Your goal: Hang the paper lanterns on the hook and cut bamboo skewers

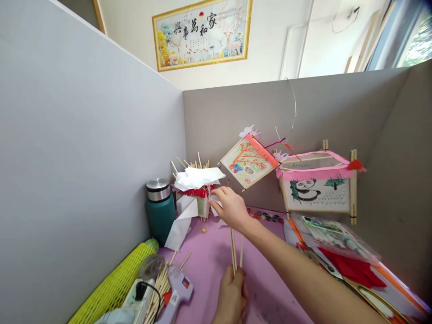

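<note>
My left hand (pixel 230 294) is closed around several thin wooden sticks (pixel 233 249) that stand upright above the purple tabletop. Farther forward, my right hand (pixel 231 207) reaches to the side of a small stick-framed holder (pixel 202 204) with red fringe. Its thumb and forefinger are curved with a gap between them, and nothing shows in them. The upper ends of the held sticks pass behind my right hand and wrist. White paper pieces (pixel 199 177) lie over the holder, and more sticks poke up behind them.
At left are a teal bottle (pixel 160 213), a yellow-netted roll (pixel 114 281), a glue gun (pixel 178 290) and loose sticks (pixel 162 281). A tree-picture lantern (pixel 249 162) and a panda lantern (pixel 315 193) sit by the back partition. Scissors (pixel 326 263) lie right.
</note>
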### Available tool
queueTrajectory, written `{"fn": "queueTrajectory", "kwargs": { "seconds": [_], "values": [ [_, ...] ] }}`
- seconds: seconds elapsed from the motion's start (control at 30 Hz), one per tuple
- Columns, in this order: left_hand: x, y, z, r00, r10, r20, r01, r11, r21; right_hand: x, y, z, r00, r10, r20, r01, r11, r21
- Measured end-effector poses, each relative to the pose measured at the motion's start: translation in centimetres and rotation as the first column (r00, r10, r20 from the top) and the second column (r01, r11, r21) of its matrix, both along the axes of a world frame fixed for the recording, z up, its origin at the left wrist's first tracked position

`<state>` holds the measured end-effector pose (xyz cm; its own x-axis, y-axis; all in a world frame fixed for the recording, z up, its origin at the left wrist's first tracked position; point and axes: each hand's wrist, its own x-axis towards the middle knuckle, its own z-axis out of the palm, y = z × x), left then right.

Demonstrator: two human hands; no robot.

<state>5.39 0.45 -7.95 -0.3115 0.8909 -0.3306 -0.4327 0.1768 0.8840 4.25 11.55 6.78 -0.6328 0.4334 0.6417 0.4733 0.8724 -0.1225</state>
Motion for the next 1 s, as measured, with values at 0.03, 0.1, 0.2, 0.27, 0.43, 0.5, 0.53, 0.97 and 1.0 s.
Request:
{"fn": "queueTrajectory", "kwargs": {
  "seconds": [0.03,0.1,0.2,0.27,0.43,0.5,0.53,0.97,1.0],
  "values": [
    [0.0,0.1,-0.1,1.000,-0.010,-0.001,0.010,1.000,0.012,-1.6,0.7,0.9,0.997,-0.044,0.068,0.040,0.998,0.057],
    [-0.2,0.4,-0.3,1.000,-0.025,0.010,0.025,0.999,0.027,-4.7,2.3,2.2,0.992,-0.072,0.105,0.063,0.994,0.085],
    [-0.6,0.9,-1.0,1.000,-0.021,-0.004,0.021,1.000,0.017,-8.5,4.3,3.0,0.987,-0.090,0.131,0.077,0.992,0.098],
    [-0.8,1.3,-1.5,0.999,-0.038,-0.017,0.039,0.999,0.037,-10.2,5.2,3.0,0.985,-0.088,0.150,0.074,0.993,0.095],
    [-1.2,2.1,-2.9,0.996,-0.085,0.014,0.084,0.992,0.095,-11.8,6.1,2.3,0.985,-0.079,0.156,0.066,0.994,0.088],
    [-1.2,2.4,-3.4,0.997,-0.074,0.004,0.073,0.994,0.079,-11.7,6.2,2.5,0.989,-0.084,0.121,0.072,0.993,0.097],
    [-1.2,2.6,-3.6,0.998,-0.062,-0.007,0.062,0.996,0.071,-11.6,6.3,2.8,0.992,-0.088,0.094,0.078,0.992,0.103],
    [-0.6,1.5,-1.5,0.994,-0.060,-0.087,0.057,0.997,-0.044,-4.5,-0.1,9.0,0.903,0.377,-0.207,-0.362,0.926,0.106],
    [-0.4,1.5,-1.5,0.991,-0.057,-0.119,0.052,0.998,-0.046,-3.7,-0.4,9.0,0.903,0.410,-0.128,-0.410,0.912,0.026]
  ]
}}
